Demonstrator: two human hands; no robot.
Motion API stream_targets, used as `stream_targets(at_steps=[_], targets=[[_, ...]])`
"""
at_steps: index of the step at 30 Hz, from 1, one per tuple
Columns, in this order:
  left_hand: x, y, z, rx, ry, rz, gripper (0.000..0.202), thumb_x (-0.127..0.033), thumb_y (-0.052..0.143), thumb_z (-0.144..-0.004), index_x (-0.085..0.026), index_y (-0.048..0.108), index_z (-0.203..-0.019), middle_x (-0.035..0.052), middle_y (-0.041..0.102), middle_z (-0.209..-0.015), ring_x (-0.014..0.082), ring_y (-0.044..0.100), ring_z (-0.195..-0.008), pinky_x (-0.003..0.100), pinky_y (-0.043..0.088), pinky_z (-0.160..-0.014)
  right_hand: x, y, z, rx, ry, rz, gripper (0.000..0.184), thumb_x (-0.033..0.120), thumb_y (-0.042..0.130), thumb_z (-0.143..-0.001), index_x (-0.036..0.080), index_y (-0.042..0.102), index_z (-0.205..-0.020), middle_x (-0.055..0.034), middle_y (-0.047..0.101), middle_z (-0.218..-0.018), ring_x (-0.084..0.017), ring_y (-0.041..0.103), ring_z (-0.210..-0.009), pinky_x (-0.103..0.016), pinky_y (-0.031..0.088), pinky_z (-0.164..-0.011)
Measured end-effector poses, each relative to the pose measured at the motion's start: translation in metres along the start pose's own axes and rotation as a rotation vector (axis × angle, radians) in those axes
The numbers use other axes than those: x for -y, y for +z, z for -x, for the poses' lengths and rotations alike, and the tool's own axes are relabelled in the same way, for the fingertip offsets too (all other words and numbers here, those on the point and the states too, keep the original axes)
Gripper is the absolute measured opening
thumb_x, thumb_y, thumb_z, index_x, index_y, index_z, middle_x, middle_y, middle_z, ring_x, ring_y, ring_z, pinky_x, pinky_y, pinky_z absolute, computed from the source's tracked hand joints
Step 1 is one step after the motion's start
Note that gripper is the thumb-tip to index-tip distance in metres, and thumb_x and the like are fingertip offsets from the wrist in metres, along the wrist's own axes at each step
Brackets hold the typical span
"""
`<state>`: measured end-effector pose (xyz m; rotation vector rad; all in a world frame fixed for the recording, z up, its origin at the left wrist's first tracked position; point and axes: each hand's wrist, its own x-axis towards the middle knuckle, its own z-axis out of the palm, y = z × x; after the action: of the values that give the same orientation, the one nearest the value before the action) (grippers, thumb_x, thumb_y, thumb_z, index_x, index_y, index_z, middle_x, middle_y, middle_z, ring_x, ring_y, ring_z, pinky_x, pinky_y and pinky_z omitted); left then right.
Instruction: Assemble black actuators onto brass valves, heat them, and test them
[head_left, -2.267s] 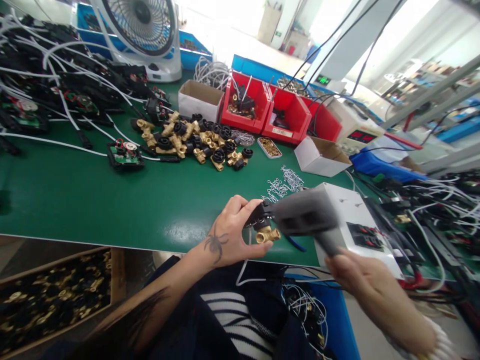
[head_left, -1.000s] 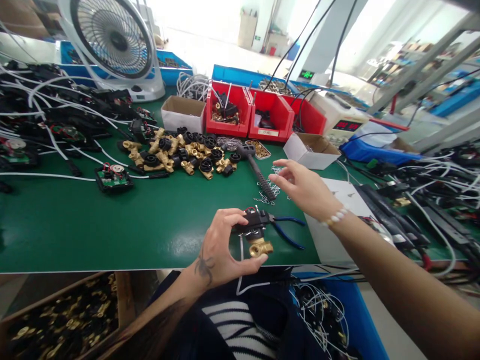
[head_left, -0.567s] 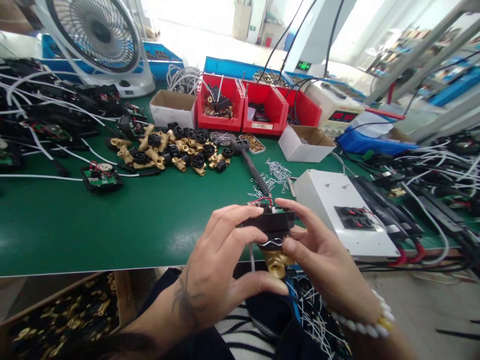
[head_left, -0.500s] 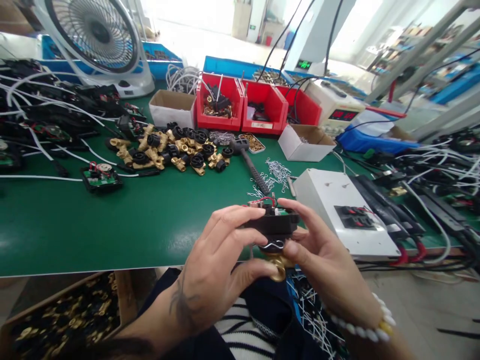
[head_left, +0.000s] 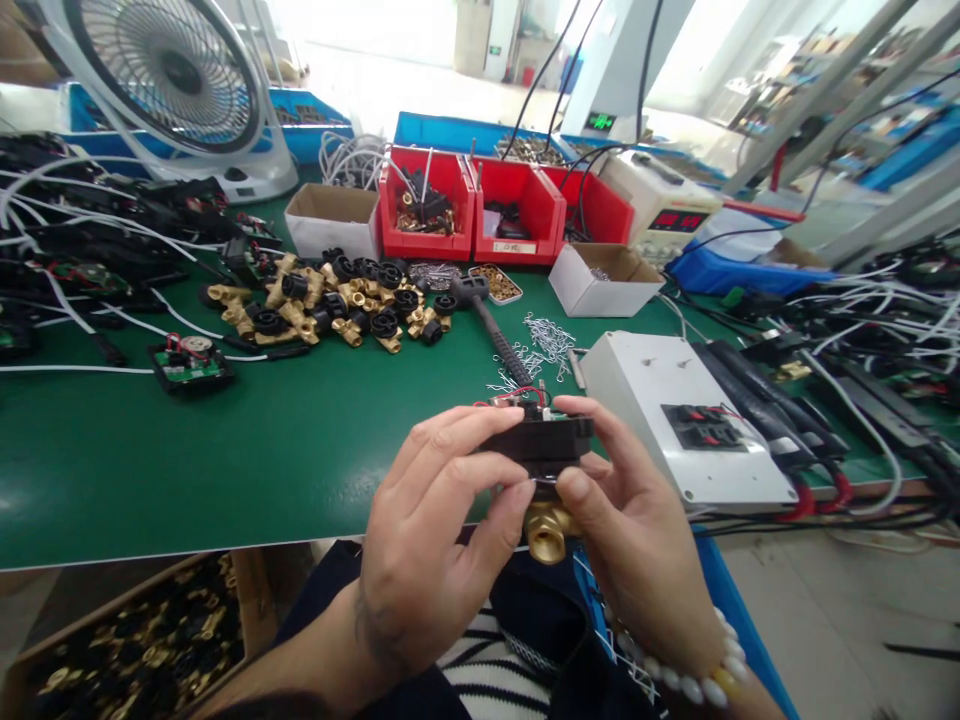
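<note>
A black housing (head_left: 551, 437) with a circuit board and red wires on top is held between both hands above the table's front edge. Below it a brass valve body (head_left: 547, 532) is attached, its threaded opening facing me. My left hand (head_left: 442, 520) grips the left side, fingertips on the housing and thumb against the black collar at the joint. My right hand (head_left: 637, 510) grips the right side, thumb on the collar and fingers behind. A thin wire clip (head_left: 541, 479) shows at the collar, mostly covered by my fingertips.
Behind the hands lie a hammer (head_left: 491, 330), a pile of wire clips (head_left: 547, 340) and several brass fittings (head_left: 352, 300). Red bins (head_left: 517, 220) stand farther back. A grey box (head_left: 675, 440) sits at right. One wired circuit board (head_left: 191, 362) is at left.
My left thumb has moved up from the brass body to the wire clip at the collar. The assembly is tipped so that the brass opening faces me more. The camera has shifted slightly.
</note>
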<state>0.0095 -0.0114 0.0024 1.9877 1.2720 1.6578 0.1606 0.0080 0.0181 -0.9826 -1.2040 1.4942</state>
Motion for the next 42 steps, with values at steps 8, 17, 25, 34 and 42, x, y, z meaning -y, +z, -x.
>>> stream_targets(at_steps=[8, 17, 25, 34, 42], targets=[[0.016, 0.005, -0.011, 0.296, -0.896, 0.984, 0.047, -0.048, 0.059, -0.091, -0.016, 0.055, -0.125, 0.0124, 0.066, -0.121, 0.0281, 0.065, -0.109, 0.042, 0.054, -0.091, 0.031, -0.033, -0.025, 0.169, -0.047, 0.559, 0.042, 0.047, 0.067, -0.084, 0.029, 0.06, -0.121, -0.0012, 0.072, -0.076, -0.021, 0.07, -0.068, -0.034, 0.057, -0.067], [0.003, 0.002, -0.012, 0.22, -0.999, 1.056, 0.055, -0.058, 0.067, -0.081, -0.012, 0.062, -0.11, 0.0114, 0.072, -0.101, 0.0231, 0.071, -0.083, 0.032, 0.058, -0.069, 0.063, -0.156, -0.124, -0.134, 0.089, 1.16, 0.012, 0.018, 0.07, -0.078, 0.015, 0.074, -0.089, -0.0108, 0.074, -0.098, -0.018, 0.064, -0.086, -0.033, 0.046, -0.085], [-0.001, 0.0, -0.009, 0.228, -0.984, 1.027, 0.059, -0.06, 0.066, -0.081, -0.01, 0.061, -0.112, 0.0123, 0.072, -0.097, 0.0229, 0.07, -0.082, 0.032, 0.057, -0.071, 0.048, -0.155, -0.122, -0.281, 0.055, 1.168, 0.006, 0.019, 0.069, -0.081, 0.013, 0.071, -0.083, -0.0053, 0.069, -0.078, -0.013, 0.054, -0.069, -0.028, 0.04, -0.069], [-0.001, -0.003, -0.007, 0.23, -0.944, 0.985, 0.057, -0.059, 0.063, -0.084, -0.013, 0.061, -0.117, 0.0122, 0.071, -0.106, 0.0247, 0.07, -0.087, 0.035, 0.058, -0.074, 0.046, -0.147, -0.118, -0.315, 0.032, 1.137, 0.007, 0.019, 0.065, -0.085, 0.014, 0.067, -0.082, -0.0042, 0.065, -0.073, -0.012, 0.053, -0.063, -0.026, 0.043, -0.07], [-0.007, -0.008, -0.003, 0.202, -0.83, 0.818, 0.056, -0.037, 0.081, -0.075, -0.025, 0.055, -0.122, 0.0013, 0.072, -0.104, 0.0179, 0.07, -0.09, 0.025, 0.057, -0.078, 0.046, -0.147, -0.119, -0.319, 0.018, 1.145, 0.013, 0.017, 0.06, -0.088, 0.015, 0.066, -0.077, -0.0056, 0.067, -0.076, -0.012, 0.055, -0.065, -0.026, 0.043, -0.072]])
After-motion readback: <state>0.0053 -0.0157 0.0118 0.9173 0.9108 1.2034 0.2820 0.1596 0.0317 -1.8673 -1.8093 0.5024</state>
